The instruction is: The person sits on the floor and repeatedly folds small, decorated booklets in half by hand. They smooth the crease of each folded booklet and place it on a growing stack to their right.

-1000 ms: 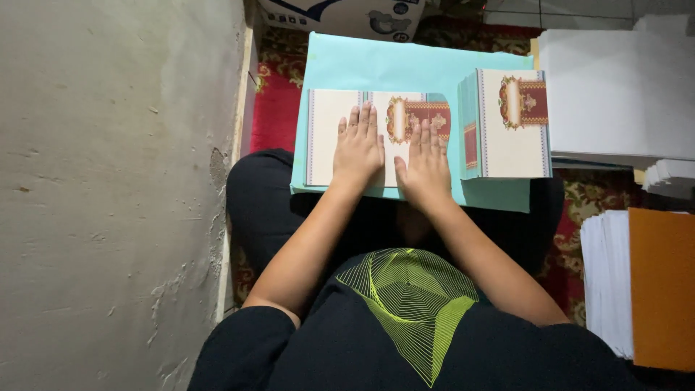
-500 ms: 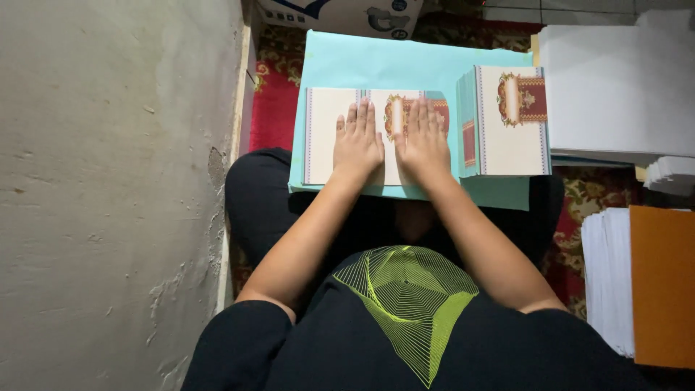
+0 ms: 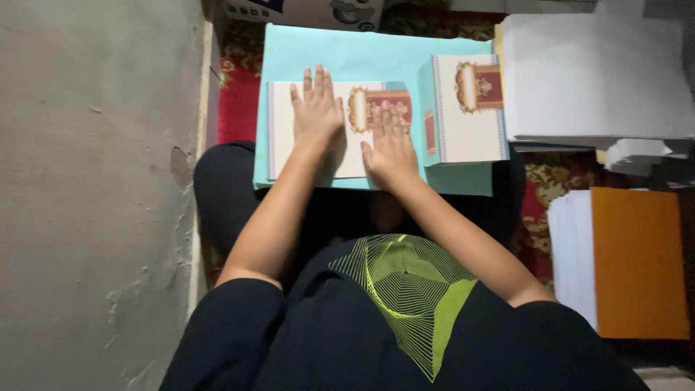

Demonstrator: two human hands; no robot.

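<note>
White printed card [image 3: 329, 156] lies on the turquoise sheet [image 3: 340, 54]; left hand [image 3: 316, 114] and right hand [image 3: 391, 148] press it, fingers flat, gripping nothing.

The left hand [image 3: 316, 108] lies flat on the white printed card [image 3: 329, 156] and hides the card's middle; the right hand [image 3: 391, 145] covers the lower part of the card's ornamental red emblem and the near right corner, so the design there cannot be made out. Both forearms hide part of the near edge of the light blue board [image 3: 347, 51] that carries the cards. The emblem on the stack of cards [image 3: 470, 116] is too small to tell in detail. The cardboard box [image 3: 304, 11] beyond the board's far edge is cut off by the top of the picture. The white paper stack [image 3: 594, 80] runs out past the right edge.
</note>
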